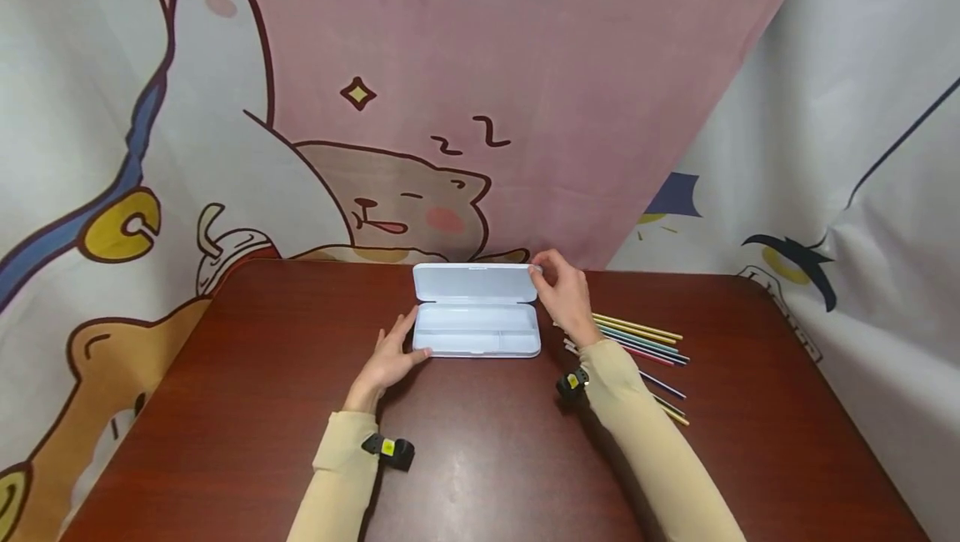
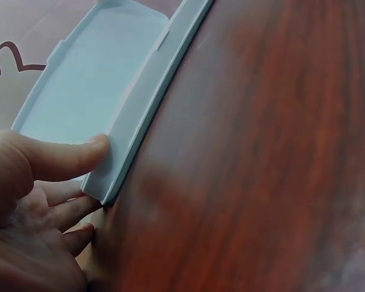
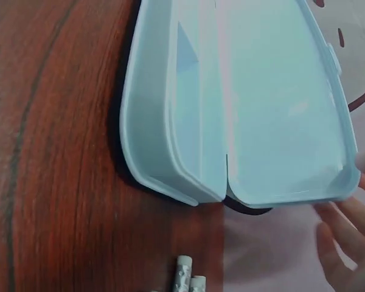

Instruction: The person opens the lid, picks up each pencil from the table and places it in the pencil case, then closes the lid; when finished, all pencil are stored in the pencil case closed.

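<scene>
A pale blue-white pencil case (image 1: 457, 342) lies on the table with its hinged lid (image 1: 476, 283) raised. Its divided inside holds nothing. At the case's left end is my left hand (image 1: 387, 361), the thumb against the front wall and the fingers spread along the side; the left wrist view shows the thumb (image 2: 79, 159) pressing the case near its corner. My right hand (image 1: 564, 296) pinches the lid's upper right corner between thumb and fingers, which also shows in the right wrist view (image 3: 350, 228).
Several coloured pencils (image 1: 645, 342) lie loosely to the right of the case, partly under my right forearm. Two pencil ends (image 3: 182, 271) show close to the case in the right wrist view. A cartoon-printed cloth (image 1: 570, 108) hangs behind the brown table (image 1: 247, 409).
</scene>
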The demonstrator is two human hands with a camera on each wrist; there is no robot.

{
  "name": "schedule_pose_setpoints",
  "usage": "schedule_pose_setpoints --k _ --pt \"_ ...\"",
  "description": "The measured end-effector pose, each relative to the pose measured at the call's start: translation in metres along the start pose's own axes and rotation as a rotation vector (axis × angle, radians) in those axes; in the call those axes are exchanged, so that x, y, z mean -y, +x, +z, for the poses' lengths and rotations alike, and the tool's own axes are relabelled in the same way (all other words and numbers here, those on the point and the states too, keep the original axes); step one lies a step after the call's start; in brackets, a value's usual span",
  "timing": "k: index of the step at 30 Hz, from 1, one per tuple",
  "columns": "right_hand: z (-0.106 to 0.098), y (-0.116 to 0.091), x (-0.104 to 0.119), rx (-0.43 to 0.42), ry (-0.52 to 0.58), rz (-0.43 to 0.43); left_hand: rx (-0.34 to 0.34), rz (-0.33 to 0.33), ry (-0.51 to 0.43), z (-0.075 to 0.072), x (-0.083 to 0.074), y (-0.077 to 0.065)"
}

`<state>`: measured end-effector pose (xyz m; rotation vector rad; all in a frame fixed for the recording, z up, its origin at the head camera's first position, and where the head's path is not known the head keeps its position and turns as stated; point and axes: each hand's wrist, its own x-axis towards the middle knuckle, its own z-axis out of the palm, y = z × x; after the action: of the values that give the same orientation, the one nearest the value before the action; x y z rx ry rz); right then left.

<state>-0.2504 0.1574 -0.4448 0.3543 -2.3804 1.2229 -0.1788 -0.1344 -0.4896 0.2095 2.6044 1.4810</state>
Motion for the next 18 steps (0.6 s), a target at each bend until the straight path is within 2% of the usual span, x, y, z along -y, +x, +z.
schedule_pose_setpoints --k 4,9,13,18 --pt "0.005 0.007 -0.005 -0.111 -0.027 -0.014 -0.002 0.019 -0.002 0.002 -0.002 0.001" --pt "0.013 0.012 -0.009 -0.206 0.009 -0.014 0.005 0.003 0.013 0.001 -0.002 0.001" --pt "0.017 0.013 -0.015 -0.253 0.049 -0.003 0.01 -0.021 0.002 0.003 -0.005 0.0" --pt "0.021 0.014 -0.021 -0.255 0.077 0.029 0.006 -0.032 -0.003 0.003 -0.005 0.0"
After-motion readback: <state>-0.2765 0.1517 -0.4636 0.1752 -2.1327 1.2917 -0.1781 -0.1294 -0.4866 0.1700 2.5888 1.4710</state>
